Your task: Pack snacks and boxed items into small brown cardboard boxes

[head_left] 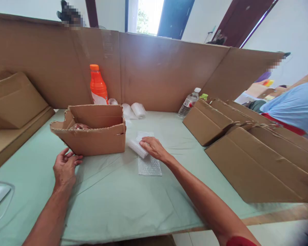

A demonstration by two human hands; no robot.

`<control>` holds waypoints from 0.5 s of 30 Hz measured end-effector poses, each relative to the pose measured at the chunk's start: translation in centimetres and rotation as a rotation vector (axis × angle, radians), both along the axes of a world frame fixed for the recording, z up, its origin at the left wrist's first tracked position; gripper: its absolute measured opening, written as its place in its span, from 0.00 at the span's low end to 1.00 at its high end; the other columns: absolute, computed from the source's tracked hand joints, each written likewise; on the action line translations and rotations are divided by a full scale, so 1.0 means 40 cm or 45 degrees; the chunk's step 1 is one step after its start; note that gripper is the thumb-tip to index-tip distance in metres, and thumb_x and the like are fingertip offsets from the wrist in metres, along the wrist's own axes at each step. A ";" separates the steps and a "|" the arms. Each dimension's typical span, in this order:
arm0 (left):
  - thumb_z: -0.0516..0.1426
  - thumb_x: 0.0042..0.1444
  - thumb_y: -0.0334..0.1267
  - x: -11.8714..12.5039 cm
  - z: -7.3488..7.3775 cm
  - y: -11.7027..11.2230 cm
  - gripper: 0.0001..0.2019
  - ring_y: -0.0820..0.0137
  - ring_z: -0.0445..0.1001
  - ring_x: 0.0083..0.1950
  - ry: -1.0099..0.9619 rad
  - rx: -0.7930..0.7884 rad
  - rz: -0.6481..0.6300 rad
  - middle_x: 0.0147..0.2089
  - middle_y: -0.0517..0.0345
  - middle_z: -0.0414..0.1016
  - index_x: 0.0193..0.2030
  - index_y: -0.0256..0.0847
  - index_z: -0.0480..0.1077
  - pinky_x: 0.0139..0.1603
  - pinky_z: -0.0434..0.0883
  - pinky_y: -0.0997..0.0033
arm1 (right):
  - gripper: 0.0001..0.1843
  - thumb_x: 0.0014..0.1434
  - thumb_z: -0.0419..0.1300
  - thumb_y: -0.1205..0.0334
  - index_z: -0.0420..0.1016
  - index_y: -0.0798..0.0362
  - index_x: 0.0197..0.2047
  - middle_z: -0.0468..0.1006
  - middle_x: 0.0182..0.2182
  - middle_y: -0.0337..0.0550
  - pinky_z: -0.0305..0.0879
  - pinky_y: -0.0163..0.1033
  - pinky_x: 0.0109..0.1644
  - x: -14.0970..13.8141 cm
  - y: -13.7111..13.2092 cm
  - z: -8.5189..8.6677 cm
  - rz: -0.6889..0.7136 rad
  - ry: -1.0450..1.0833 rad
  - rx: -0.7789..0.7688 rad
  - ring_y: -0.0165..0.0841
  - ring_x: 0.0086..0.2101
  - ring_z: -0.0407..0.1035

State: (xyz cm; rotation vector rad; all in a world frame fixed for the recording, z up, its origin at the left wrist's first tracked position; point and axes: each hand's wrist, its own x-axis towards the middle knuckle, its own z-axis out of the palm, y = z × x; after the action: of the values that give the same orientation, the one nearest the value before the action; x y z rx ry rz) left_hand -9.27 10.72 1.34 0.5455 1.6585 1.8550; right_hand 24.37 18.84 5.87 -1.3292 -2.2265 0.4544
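My right hand lies over the end of a rolled piece of bubble wrap, its fingers closed along the roll. Under that roll, a flat bubble wrap sheet is spread on the table. At the lower left corner of a cut-down cardboard box is my left hand, with its fingers loosely bent and apart, close against the cardboard. Inside the box some brownish-red contents show just above the rim; their kind cannot be made out.
Behind the box stand an orange bottle and more bubble wrap rolls. A clear water bottle leans near several cardboard boxes at right. Cardboard pieces lie at left. A tall cardboard partition borders the green-covered table.
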 end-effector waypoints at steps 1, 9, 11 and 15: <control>0.61 0.34 0.32 -0.002 0.000 0.000 0.26 0.72 0.74 0.28 -0.003 -0.002 -0.004 0.38 0.61 0.70 0.46 0.41 0.65 0.27 0.70 0.71 | 0.13 0.66 0.58 0.53 0.82 0.50 0.39 0.83 0.49 0.47 0.66 0.47 0.58 -0.004 -0.035 0.003 0.056 0.011 -0.025 0.41 0.53 0.74; 0.60 0.39 0.28 -0.009 0.002 0.007 0.25 0.73 0.73 0.29 0.008 -0.063 -0.011 0.37 0.61 0.69 0.48 0.40 0.65 0.25 0.68 0.74 | 0.13 0.65 0.59 0.52 0.82 0.47 0.41 0.84 0.43 0.43 0.70 0.45 0.54 0.067 -0.228 0.054 0.312 0.438 -0.472 0.38 0.47 0.77; 0.59 0.40 0.27 -0.007 0.004 0.009 0.26 0.73 0.73 0.29 0.031 -0.079 0.017 0.38 0.60 0.69 0.49 0.40 0.64 0.25 0.69 0.73 | 0.12 0.64 0.59 0.53 0.82 0.47 0.41 0.84 0.44 0.44 0.71 0.46 0.53 0.075 -0.224 0.030 0.125 0.412 -0.363 0.39 0.47 0.77; 0.58 0.41 0.26 -0.011 0.012 -0.011 0.28 0.75 0.73 0.31 0.138 -0.098 0.150 0.44 0.57 0.71 0.53 0.38 0.63 0.28 0.69 0.72 | 0.08 0.62 0.59 0.59 0.80 0.48 0.40 0.82 0.49 0.47 0.67 0.53 0.58 0.078 -0.202 -0.033 -0.034 0.216 -0.105 0.42 0.52 0.74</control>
State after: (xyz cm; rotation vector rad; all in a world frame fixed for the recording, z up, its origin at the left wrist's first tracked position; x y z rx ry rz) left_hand -9.73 10.28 1.84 0.5346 1.8619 1.8641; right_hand 27.49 10.76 4.56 -1.3087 -2.0684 0.6316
